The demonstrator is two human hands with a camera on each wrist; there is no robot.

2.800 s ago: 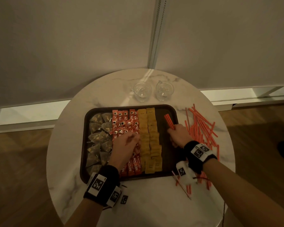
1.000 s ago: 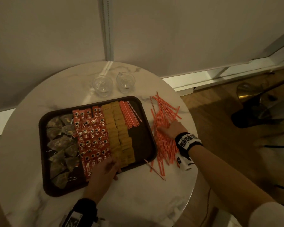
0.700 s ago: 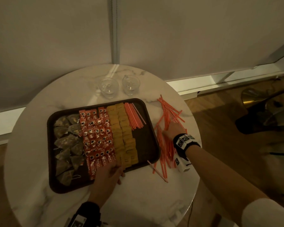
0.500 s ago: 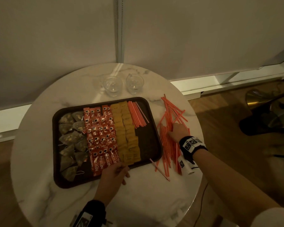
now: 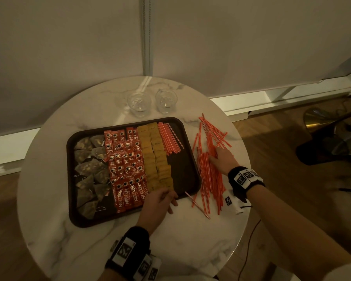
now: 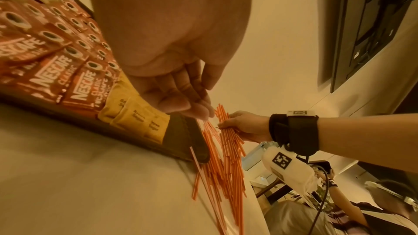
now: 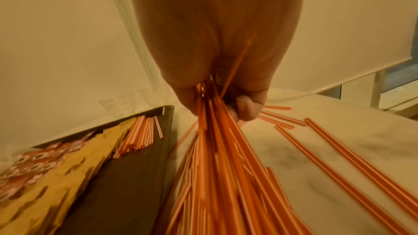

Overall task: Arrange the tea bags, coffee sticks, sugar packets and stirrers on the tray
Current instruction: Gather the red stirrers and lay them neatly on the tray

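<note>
A dark tray (image 5: pixel 68 159) holds a column of tea bags (image 5: pixel 89 169), red coffee sticks (image 5: pixel 126 165), brown sugar packets (image 5: pixel 156 159) and a short bundle of orange stirrers (image 5: pixel 169 138) at its far right. Right of the tray a pile of loose stirrers (image 5: pixel 209 179) lies on the table. My right hand (image 5: pixel 221 159) is on that pile. In the right wrist view its thumb and fingers (image 7: pixel 244 108) grip a bunch of stirrers (image 7: pixel 221 167). My left hand (image 5: pixel 160 199) rests on the tray's front rim beside the sugar packets (image 6: pixel 135 115), fingers loosely bent and holding nothing.
Two clear glasses (image 5: pixel 140 103) (image 5: pixel 166 101) stand behind the tray. The round marble table (image 5: pixel 170 240) ends just right of the stirrer pile. One stray stirrer (image 5: pixel 197 201) lies off the tray's front right corner. A dark chair base (image 5: pixel 322 147) stands on the floor at right.
My right hand left a bundle of stirrers in the tray, moved out to the loose pile and gathered a bunch. My left hand drew back from the coffee sticks to the tray's front rim.
</note>
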